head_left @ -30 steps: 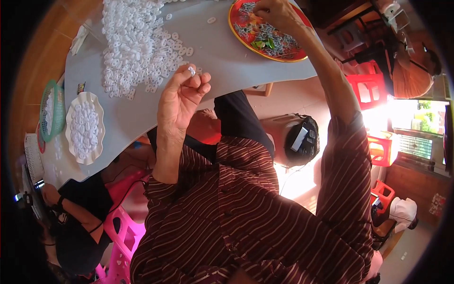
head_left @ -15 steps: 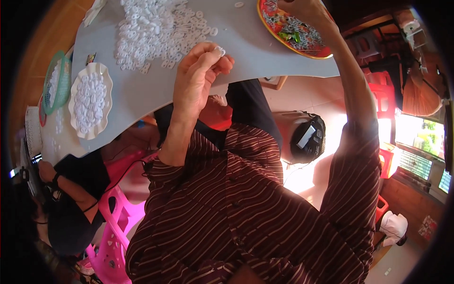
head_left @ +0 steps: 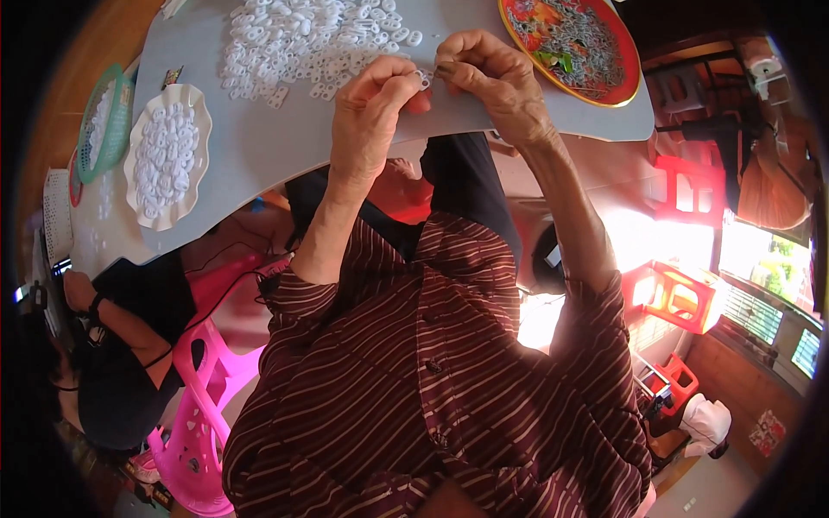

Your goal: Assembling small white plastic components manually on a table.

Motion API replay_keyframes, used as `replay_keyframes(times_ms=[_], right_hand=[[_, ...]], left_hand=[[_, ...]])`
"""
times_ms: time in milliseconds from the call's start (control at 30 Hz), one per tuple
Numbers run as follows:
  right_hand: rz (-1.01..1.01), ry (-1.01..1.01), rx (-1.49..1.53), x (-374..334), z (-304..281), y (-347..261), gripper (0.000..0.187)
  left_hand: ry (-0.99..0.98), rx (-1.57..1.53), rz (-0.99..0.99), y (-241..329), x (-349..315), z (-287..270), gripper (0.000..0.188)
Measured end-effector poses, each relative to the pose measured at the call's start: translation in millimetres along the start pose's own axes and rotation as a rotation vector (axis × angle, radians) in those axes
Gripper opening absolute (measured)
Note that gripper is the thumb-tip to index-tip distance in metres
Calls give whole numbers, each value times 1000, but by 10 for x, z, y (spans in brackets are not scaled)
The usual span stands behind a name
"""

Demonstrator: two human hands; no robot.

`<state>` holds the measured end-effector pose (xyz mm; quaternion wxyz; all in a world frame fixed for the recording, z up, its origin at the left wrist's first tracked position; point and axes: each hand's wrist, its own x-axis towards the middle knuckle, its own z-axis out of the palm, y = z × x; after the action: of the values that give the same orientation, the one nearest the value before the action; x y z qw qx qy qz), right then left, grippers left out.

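Head view, looking down over a maroon striped shirt (head_left: pixel 432 388) to the near edge of a grey table (head_left: pixel 259 155). Both of the person's hands meet at that edge. Left hand (head_left: pixel 371 116) has thumb and forefinger pinched on a small white plastic piece (head_left: pixel 424 78); the other fingers curl in. Right hand (head_left: pixel 492 73) comes in from the right, fingertips closed onto the same piece from the opposite side, so the piece sits between the two hands, just above the table edge. Just beyond the hands, a loose heap of white plastic pieces (head_left: pixel 302 39) spreads across the table top. Right of the hands, a round red tray (head_left: pixel 574 43) holds small grey metal parts, some green among them. Far left, a white scalloped dish (head_left: pixel 164 155) is filled with more white pieces; beside it a green mesh basket (head_left: pixel 99 121) stands near the table's rim. Below the table on the left, another person's forearm (head_left: pixel 112 315) shows next to a pink plastic chair (head_left: pixel 203 388). Red plastic stools (head_left: pixel 682 293) stand on the floor to the right, in bright light.
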<state>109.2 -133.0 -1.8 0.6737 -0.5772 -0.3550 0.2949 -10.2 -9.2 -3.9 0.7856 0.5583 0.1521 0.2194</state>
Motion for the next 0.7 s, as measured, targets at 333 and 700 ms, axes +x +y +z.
replay_keyframes(times_ms=[333, 700], right_hand=[[-31, 185, 129, -26, 154, 24, 23], [-64, 206, 117, -46, 171, 38, 23]], left_hand=[[11, 93, 149, -73, -5, 85, 8], [15, 113, 248, -140, -5, 114, 9]])
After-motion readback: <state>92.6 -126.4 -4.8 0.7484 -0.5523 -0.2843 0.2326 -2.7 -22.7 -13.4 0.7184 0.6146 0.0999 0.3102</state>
